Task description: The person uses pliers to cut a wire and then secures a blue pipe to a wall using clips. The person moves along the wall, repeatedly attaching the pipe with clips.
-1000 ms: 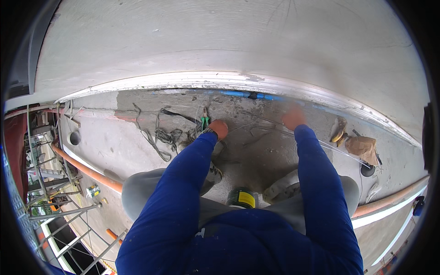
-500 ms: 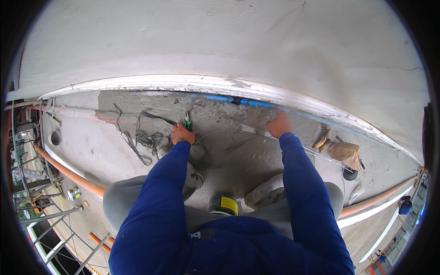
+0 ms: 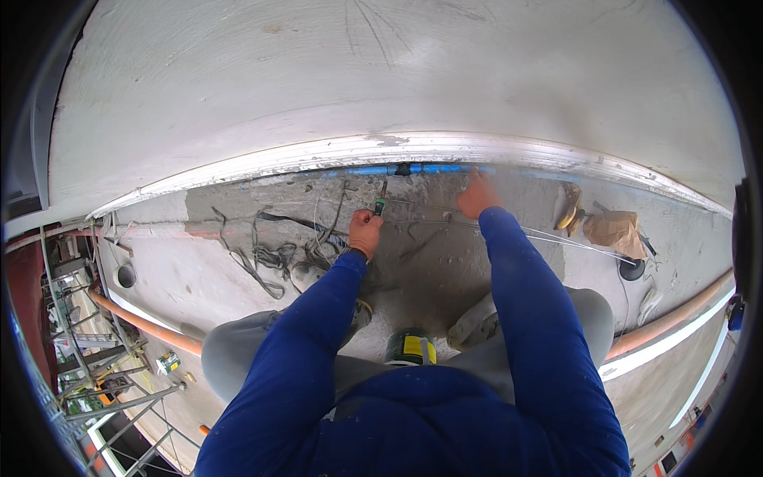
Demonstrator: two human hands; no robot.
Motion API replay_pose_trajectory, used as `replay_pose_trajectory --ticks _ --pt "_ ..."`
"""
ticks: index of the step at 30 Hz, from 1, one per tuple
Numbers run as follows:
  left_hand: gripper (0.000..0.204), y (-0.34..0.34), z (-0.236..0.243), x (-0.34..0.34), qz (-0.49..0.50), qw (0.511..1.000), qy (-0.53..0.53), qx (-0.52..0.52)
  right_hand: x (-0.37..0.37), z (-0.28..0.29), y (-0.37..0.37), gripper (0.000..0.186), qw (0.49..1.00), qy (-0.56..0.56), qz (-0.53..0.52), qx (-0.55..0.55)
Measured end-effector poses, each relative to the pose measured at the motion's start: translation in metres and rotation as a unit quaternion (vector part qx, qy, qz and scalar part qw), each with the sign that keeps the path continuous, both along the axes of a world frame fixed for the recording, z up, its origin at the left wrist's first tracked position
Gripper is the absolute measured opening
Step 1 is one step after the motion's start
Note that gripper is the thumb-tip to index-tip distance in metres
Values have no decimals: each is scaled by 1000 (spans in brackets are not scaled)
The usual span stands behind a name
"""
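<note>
My left hand (image 3: 366,231) is closed around green-handled pliers (image 3: 380,205), whose metal tip points away from me toward the wall's foot. My right hand (image 3: 478,196) reaches to the blue pipe (image 3: 442,168), one finger stretched up to it and the thumb apart. I see nothing held in that hand, though its underside is hidden. A black fitting (image 3: 403,169) joins the pipe to the left of my right hand. Thin pale wires (image 3: 548,236) run along the floor below my right hand toward a black round object (image 3: 632,269).
Tangled dark straps (image 3: 274,258) lie left of my left hand. A dark tub with a yellow label (image 3: 411,347) stands between my legs. To the right lie a yellowish tool (image 3: 569,205) and a brown paper bag (image 3: 613,231). An orange pipe (image 3: 147,322) runs behind me; scaffolding is at far left.
My left hand has moved right and slightly away from me with the pliers, off the black strap. My right hand has risen to the blue pipe. The view has shifted a little.
</note>
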State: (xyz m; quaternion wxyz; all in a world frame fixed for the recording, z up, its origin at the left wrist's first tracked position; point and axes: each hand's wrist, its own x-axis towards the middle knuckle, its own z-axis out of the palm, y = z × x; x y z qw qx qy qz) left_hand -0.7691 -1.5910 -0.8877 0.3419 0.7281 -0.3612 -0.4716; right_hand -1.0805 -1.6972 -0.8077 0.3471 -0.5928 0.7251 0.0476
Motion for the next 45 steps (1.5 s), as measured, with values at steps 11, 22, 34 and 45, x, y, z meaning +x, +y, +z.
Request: replay_pose_trajectory --ticks 11,22,34,45 --pt "20 -31 74 -68 -1 966 202 158 4 12 -1 78 999 -22 -21 21" --pt "32 -49 77 -68 12 928 295 227 4 22 -3 83 999 -15 -8 36" --pt "26 -66 88 -65 47 891 382 241 6 25 -4 81 999 2 -6 36" --pt "26 -90 105 -61 63 877 375 295 6 18 -3 82 1000 1 -6 26"
